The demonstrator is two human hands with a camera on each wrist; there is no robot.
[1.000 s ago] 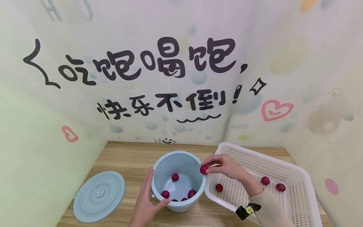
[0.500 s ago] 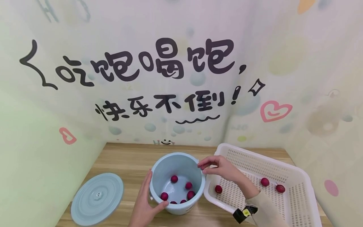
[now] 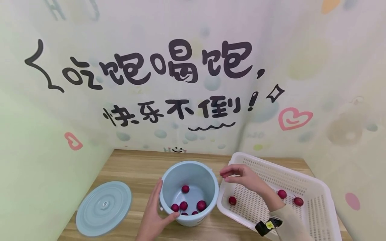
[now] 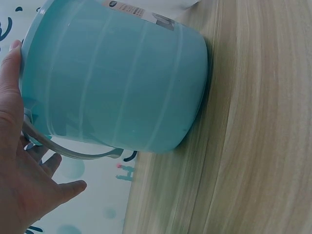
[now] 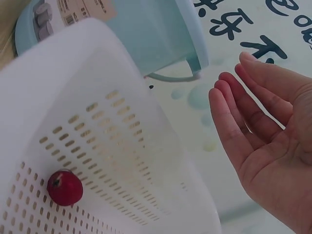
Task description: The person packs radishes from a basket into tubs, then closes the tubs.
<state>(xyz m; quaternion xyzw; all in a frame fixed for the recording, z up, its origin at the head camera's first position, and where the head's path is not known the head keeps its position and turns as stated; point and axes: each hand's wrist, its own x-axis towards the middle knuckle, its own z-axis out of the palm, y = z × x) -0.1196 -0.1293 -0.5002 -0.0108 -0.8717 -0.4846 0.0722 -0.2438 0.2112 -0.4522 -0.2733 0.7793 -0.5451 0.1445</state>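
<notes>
A light blue bucket [image 3: 212,190] stands upright with several red radishes [image 3: 201,205] inside, near its bottom. My left hand [image 3: 154,212] rests against the bucket's left side, its thumb [image 4: 10,73] at the rim. In the left wrist view the other fingers stretch past the bucket's handle [image 4: 73,152], uncurled. To the right of the bucket, above the left end of a white perforated basket [image 3: 327,201], hovers my right hand [image 3: 245,177]. Its fingers are loosely bent, and the right wrist view shows nothing between them. Loose radishes lie in the basket, one [image 5: 65,187] near its left end.
A round blue lid [image 3: 104,208] lies on the wooden table [image 3: 141,164] left of the bucket. Walls with printed lettering [image 3: 181,62] rise behind and at both sides. The basket stands close against the bucket's right side.
The radish from my right hand has dropped into the bucket and rolled toward the near left inside it. My right hand has since drawn back to the right. The left hand stays put.
</notes>
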